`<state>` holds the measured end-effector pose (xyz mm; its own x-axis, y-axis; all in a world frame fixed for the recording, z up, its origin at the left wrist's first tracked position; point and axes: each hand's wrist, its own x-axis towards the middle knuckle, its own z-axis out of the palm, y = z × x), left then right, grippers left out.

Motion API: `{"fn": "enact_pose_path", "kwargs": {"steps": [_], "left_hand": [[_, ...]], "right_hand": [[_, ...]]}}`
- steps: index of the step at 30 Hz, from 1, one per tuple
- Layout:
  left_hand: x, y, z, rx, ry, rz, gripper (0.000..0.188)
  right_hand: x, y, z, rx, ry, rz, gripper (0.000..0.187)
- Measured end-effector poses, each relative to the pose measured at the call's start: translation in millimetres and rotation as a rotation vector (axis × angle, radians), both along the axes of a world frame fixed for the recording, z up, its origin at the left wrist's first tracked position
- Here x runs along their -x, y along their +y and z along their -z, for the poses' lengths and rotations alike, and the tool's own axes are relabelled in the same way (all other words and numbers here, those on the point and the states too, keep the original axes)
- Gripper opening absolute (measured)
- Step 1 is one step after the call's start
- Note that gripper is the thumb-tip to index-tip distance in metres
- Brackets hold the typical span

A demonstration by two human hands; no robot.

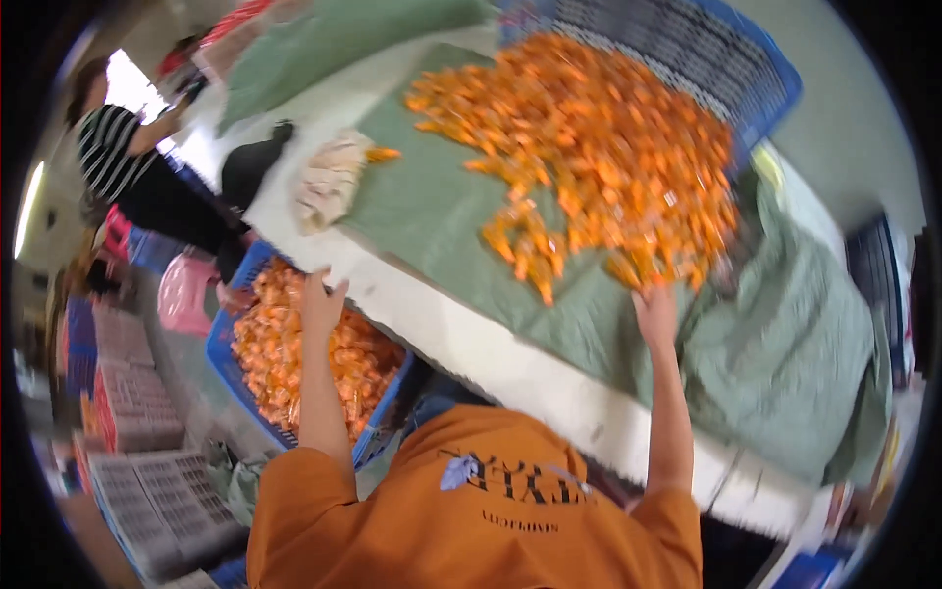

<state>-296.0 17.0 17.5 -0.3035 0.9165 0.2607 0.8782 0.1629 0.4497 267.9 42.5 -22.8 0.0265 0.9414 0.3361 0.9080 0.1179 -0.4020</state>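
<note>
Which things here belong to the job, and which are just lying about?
Job, apparently: orange pieces heaped on green cloth; blue basket under the left hand; right hand at their near edge.
Lying about, apparently: pink stool; pale crumpled bundle.

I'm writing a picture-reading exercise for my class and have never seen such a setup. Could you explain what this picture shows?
There is no machine here, only a person's two bare hands. A fisheye camera on the person's head looks down, which makes straight edges bend. Small orange pieces lie heaped on a green cloth over a white table, with a blue crate behind them. The left hand, spread open and apparently empty, is above a blue basket of similar pieces beside the table. The right hand is at the heap's near edge; whether it holds anything is unclear.
</note>
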Motion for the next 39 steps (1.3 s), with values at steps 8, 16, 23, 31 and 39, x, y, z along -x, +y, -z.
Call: {"fn": "enact_pose_path", "kwargs": {"steps": [8,16,23,31,39], "left_hand": [[-182.8,106.9,-25.6,-0.035,0.053,0.807,0.032],[-219.0,107.4,-23.3,0.245,-0.095,0.879,0.024],[-277.5,60.4,-37.5,0.445,-0.875,0.803,0.031],[-281.0,36.8,2.2,0.592,-0.835,0.640,0.039],[-295.5,20.2,-27.4,-0.152,-0.293,0.786,0.037]], "right_hand": [[33.3,-28.3,-32.0,0.198,0.245,0.162,0.039],[12.6,-64.2,-37.5,0.239,0.878,0.025,0.035],[88.9,-40.2,-69.0,0.237,1.116,-0.257,0.032],[118.5,-59.7,-81.5,-0.403,0.138,-0.621,0.028],[119.3,-61.5,-44.0,0.753,1.903,-0.151,0.033]]}}
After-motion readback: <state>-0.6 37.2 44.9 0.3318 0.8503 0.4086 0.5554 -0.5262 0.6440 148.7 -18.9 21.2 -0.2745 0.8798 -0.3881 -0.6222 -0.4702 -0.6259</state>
